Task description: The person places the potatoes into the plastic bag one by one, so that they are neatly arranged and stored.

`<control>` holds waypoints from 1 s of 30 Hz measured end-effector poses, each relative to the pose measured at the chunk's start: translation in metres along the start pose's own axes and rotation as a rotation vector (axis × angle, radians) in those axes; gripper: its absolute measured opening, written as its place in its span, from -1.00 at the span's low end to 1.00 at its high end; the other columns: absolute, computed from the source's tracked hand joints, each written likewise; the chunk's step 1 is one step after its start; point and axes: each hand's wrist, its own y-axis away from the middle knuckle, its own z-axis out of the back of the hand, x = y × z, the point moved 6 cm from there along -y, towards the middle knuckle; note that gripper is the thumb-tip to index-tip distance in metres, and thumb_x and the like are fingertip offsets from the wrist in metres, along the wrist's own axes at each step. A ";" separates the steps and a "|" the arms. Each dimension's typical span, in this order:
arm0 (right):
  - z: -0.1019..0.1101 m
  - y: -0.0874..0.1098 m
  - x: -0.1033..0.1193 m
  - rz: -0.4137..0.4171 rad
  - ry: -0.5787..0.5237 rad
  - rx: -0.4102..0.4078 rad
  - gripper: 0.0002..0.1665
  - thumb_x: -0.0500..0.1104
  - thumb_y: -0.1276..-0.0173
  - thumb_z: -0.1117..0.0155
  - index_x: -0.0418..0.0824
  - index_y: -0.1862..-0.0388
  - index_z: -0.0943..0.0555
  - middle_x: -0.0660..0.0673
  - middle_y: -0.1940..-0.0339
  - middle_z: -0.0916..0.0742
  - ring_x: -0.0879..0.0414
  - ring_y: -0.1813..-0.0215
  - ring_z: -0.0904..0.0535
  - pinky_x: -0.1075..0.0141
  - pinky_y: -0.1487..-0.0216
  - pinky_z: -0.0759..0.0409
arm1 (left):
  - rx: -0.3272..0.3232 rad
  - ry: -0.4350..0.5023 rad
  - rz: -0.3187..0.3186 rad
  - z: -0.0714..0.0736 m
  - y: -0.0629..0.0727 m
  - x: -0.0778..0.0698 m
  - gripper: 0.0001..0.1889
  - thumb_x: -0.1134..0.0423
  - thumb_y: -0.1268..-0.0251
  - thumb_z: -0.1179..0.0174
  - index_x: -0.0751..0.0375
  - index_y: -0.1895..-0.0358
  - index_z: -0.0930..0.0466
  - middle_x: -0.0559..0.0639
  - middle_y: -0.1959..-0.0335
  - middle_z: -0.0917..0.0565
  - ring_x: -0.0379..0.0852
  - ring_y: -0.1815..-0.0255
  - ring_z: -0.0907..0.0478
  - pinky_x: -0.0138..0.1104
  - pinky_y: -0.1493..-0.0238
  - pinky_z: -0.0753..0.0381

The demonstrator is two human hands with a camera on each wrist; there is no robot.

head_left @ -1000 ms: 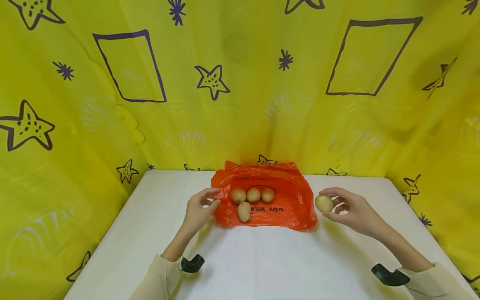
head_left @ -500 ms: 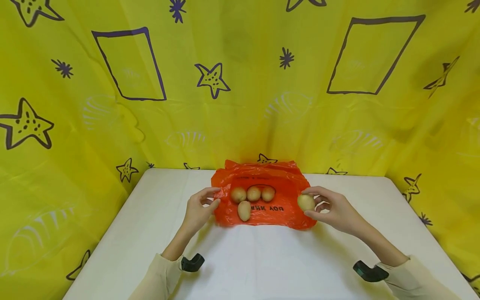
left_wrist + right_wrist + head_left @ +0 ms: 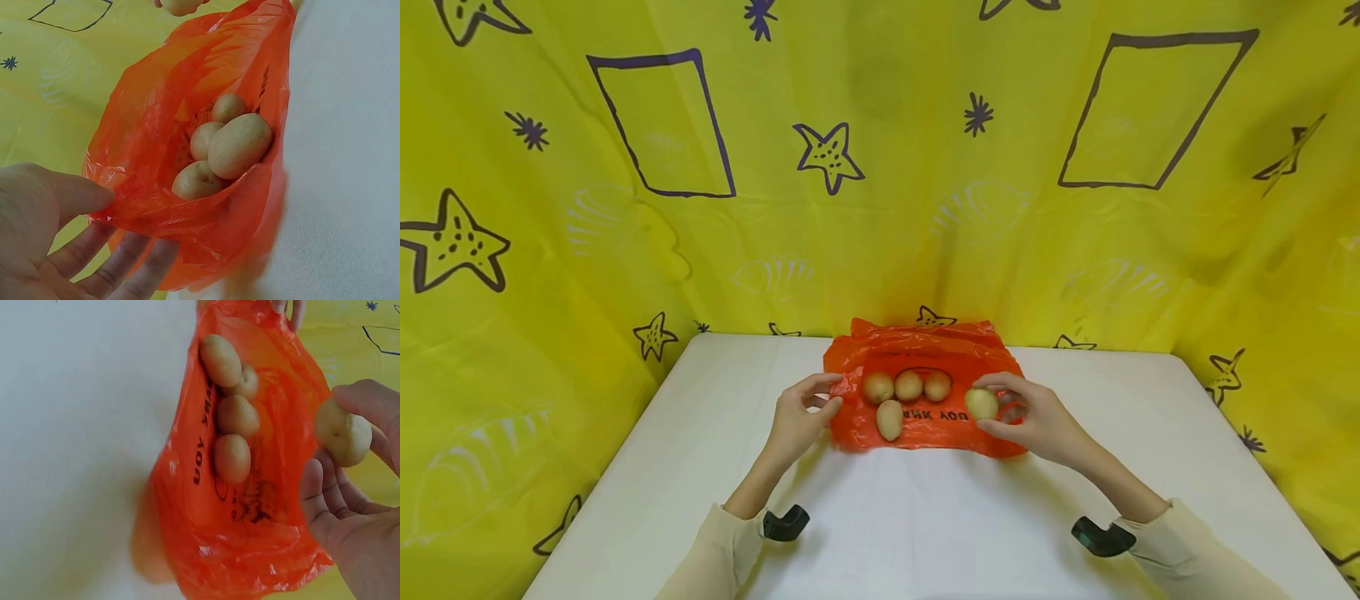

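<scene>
An orange-red plastic bag [image 3: 958,435] lies with its mouth spread wide, black lettering on it. Several potatoes rest inside, most in a row, with an oblong potato [image 3: 890,421] in front of them. My left hand [image 3: 801,421] pinches the bag's left rim; in the left wrist view the thumb presses on the plastic [image 3: 187,215], the fingers beneath it. Over the right part of the bag, my right hand [image 3: 1041,421] holds another potato [image 3: 342,432] between thumb and fingers, apart from the ones inside.
The bag sits toward the far edge of a white-covered table [image 3: 910,517]. A yellow curtain [image 3: 887,250] with starfish drawings hangs behind and at both sides. Each wrist carries a dark device, such as the right one [image 3: 1102,537].
My right hand has moved left with its potato, from beside the bag to over its right part. The left hand has stayed at the rim, and the potatoes inside have not shifted.
</scene>
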 end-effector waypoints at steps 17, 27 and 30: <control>-0.033 -0.020 -0.003 -0.004 -0.018 0.011 -0.43 -0.24 -0.15 -0.63 -0.12 -0.15 -0.65 -0.05 0.03 -0.74 0.07 0.20 -0.68 0.18 0.19 -0.74 | 0.030 -0.020 0.015 0.000 0.000 0.000 -0.67 0.43 -0.34 -0.32 0.15 -0.13 -0.72 0.13 0.02 -0.73 0.02 0.26 -0.64 -0.39 0.38 -0.70; -0.045 -0.025 -0.012 -0.019 -0.016 0.023 -0.46 -0.20 -0.18 -0.62 -0.13 -0.14 -0.65 -0.06 0.12 -0.73 0.00 0.24 -0.66 0.20 0.22 -0.71 | 0.018 -0.018 0.034 -0.001 0.002 0.000 -0.67 0.41 -0.33 -0.34 0.18 -0.15 -0.70 0.14 0.00 -0.72 0.04 0.24 -0.64 -0.39 0.40 -0.69; -0.048 -0.027 -0.014 -0.037 -0.010 0.029 -0.45 -0.20 -0.17 -0.62 -0.14 -0.15 -0.65 -0.05 0.16 -0.72 -0.01 0.24 -0.66 0.20 0.22 -0.71 | 0.015 -0.024 0.038 0.000 0.003 -0.005 -0.67 0.43 -0.33 -0.33 0.20 -0.14 -0.70 0.16 0.01 -0.72 0.06 0.25 -0.64 -0.40 0.40 -0.68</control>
